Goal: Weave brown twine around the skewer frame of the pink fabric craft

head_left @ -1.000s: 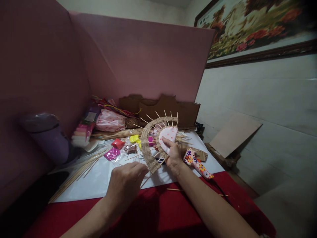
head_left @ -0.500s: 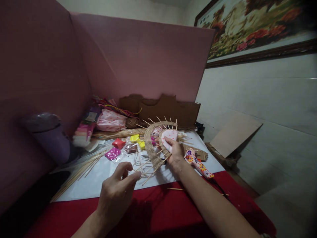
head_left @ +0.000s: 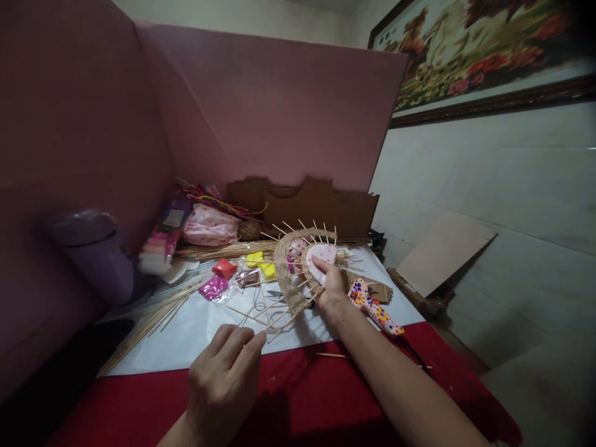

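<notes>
My right hand (head_left: 333,288) grips a half-round woven piece (head_left: 285,273) by its middle, thumb on the pink-dotted white fabric centre (head_left: 322,257). Thin wooden sticks fan out from that centre through an outer band of wrapped brown twine. My left hand (head_left: 228,372) is lower and to the left, its fingers curled and thumb pressed against them. A thin strand of twine (head_left: 278,325) runs from the band's lower end towards those fingertips, which seem to pinch it. Behind the lower sticks lie scissors (head_left: 274,293) and loose twine, partly covered.
A flower-patterned glue gun (head_left: 375,307) lies right of my right forearm, beside cardboard scraps. Several coloured clay packets (head_left: 214,287) and bundled sticks (head_left: 158,313) rest on the white sheet (head_left: 186,347). A purple tumbler (head_left: 100,261) stands left; a twine ball (head_left: 249,230) sits behind.
My left hand has moved slightly down and right, its fingers closing more tightly, back of the hand turned up. My right hand keeps its hold on the woven piece.
</notes>
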Motion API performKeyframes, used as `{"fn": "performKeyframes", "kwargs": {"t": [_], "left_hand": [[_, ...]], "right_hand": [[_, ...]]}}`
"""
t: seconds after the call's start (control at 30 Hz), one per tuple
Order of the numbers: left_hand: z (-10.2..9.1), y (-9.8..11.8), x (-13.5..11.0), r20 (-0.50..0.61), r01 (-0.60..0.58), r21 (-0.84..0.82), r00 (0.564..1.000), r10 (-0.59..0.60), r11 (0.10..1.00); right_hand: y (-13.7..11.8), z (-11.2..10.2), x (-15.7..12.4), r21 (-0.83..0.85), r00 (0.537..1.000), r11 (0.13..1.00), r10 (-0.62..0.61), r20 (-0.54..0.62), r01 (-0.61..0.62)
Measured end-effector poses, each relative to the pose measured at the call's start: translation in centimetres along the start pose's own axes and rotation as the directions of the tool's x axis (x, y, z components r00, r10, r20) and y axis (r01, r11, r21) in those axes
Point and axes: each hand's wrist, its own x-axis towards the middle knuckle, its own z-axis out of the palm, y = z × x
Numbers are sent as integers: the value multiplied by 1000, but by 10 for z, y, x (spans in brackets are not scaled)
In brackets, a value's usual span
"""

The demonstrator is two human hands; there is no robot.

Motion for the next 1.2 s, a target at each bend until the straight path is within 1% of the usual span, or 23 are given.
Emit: {"fn": "performKeyframes", "kwargs": {"t": [0.13,0.23,0.27,0.3,0.33,0.37,0.4,0.43,0.47,0.5,0.53,0.57,0.6,0.63,0.67,0.77,0.8,0.87,0.97,1.07,1.1,1.13,1.2], "left_hand": [[2,1,-6,-5,16,8,1000,-16,1000],[5,3,-12,-42,39,13,998,-38,999],[6,4,-14,-59,69,-3,996,-69,998],[8,6,-16,-73,121,-37,990,-124,992],[9,8,-18,-72,199,-92,976,-206,976],[11,9,-20,-51,300,-167,949,-312,939],[13,11,-21,-1,417,-259,902,-432,871],[14,12,-21,73,533,-355,835,-545,768],[16,13,-21,163,634,-444,752,-639,633],[16,14,-20,259,713,-511,660,-705,480],[16,15,-18,351,764,-555,573,-741,329],[16,16,-15,427,790,-580,501,-753,197],[16,16,-12,486,798,-595,449,-750,92],[16,16,-9,528,794,-607,416,-740,14],[16,16,-6,558,787,-616,397,-729,-43],[18,13,3,625,770,-617,357,-694,-160],[19,12,5,645,770,-610,343,-683,-190],[23,9,7,672,769,-599,331,-663,-224],[28,7,11,679,770,-597,336,-653,-225],[31,8,15,692,776,-580,308,-653,-249],[32,9,17,689,778,-579,308,-656,-244],[32,10,19,680,780,-585,321,-660,-223],[34,10,21,641,783,-603,365,-676,-149]], "right_hand": [[-1,0,-1,4,1000,1000,3,-10,-3],[-1,0,0,3,1000,1000,5,-12,-5],[-1,0,0,3,1000,1000,3,-11,-3],[-1,0,0,4,1000,1000,2,-10,-2],[-1,0,0,4,1000,1000,2,-7,-2],[-1,-1,0,3,1000,1000,3,-4,-3],[-1,-1,0,1,1000,1000,6,0,-6],[-1,-1,-1,-1,1000,1000,10,6,-10],[-1,-1,-1,-2,1000,1000,14,11,-14],[-1,0,-2,-4,1000,1000,18,17,-18],[-1,0,-2,-5,1000,1000,22,21,-22],[-1,0,-2,-5,999,1000,26,26,-26],[-1,0,-3,-6,999,1000,30,29,-30],[0,0,-3,-8,999,999,35,32,-35],[0,0,-3,-10,999,999,41,35,-41],[1,0,-3,-21,997,998,60,41,-59],[2,0,-3,-23,997,998,65,43,-64],[2,0,-2,-27,996,997,74,46,-73],[3,0,-2,-29,995,996,82,49,-80],[5,-1,-1,-31,995,996,88,48,-87],[5,-1,-1,-32,995,996,90,47,-89],[6,-1,-1,-32,995,995,92,46,-90],[6,-1,-1,-33,995,995,94,42,-93]]}}
